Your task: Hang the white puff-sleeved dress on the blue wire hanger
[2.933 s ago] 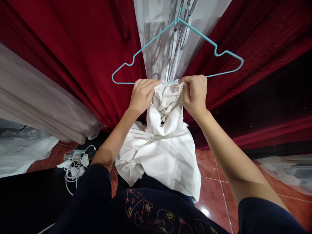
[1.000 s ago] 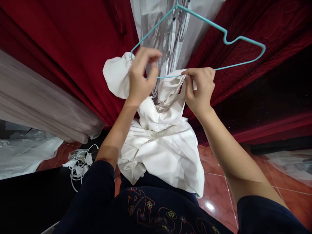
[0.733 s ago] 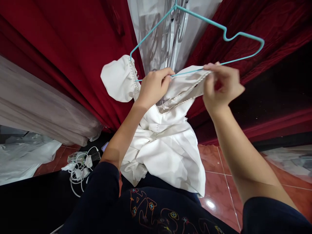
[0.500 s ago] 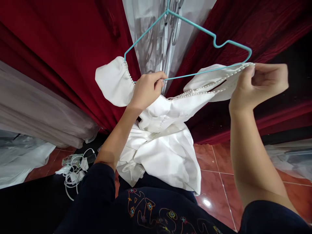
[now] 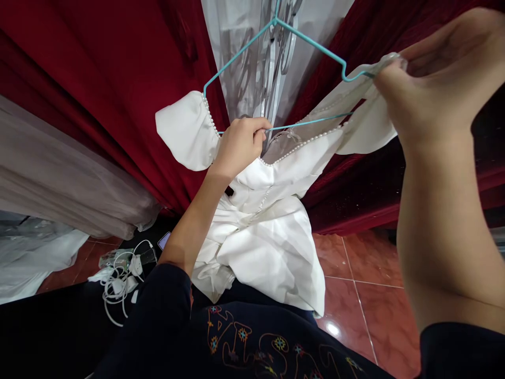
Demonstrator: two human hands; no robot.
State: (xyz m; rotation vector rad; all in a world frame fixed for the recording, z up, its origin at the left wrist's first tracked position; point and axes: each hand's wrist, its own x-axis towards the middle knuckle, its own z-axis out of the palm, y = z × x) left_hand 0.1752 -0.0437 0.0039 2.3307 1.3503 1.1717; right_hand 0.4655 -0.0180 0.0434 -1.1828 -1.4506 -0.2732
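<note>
A light blue hanger point(image 5: 240, 50) carries a white dress point(image 5: 272, 237) with pearl beading along its neckline. My left hand point(image 5: 241, 142) is closed around the hanger's bottom bar near its middle. One puffed sleeve point(image 5: 184, 131) hangs over the hanger's left end. At the upper right my right hand point(image 5: 442, 79) pinches the beaded edge of the other sleeve point(image 5: 366, 123), pulled up over the hanger's right end. That sleeve and my right hand hide the hanger's right tip. The dress skirt drapes down against my dark shirt.
Dark red curtains point(image 5: 98, 79) hang on both sides, with a white decorated panel between them. Pale sheer fabric point(image 5: 59, 168) hangs at left. White cables point(image 5: 118, 284) and a phone point(image 5: 163, 240) lie on a black surface at lower left. The floor point(image 5: 366, 295) is red tile.
My right hand has risen and moved right, lifting the right sleeve's beaded edge over the hanger's end. My left hand keeps its grip on the bar, nearly unmoved.
</note>
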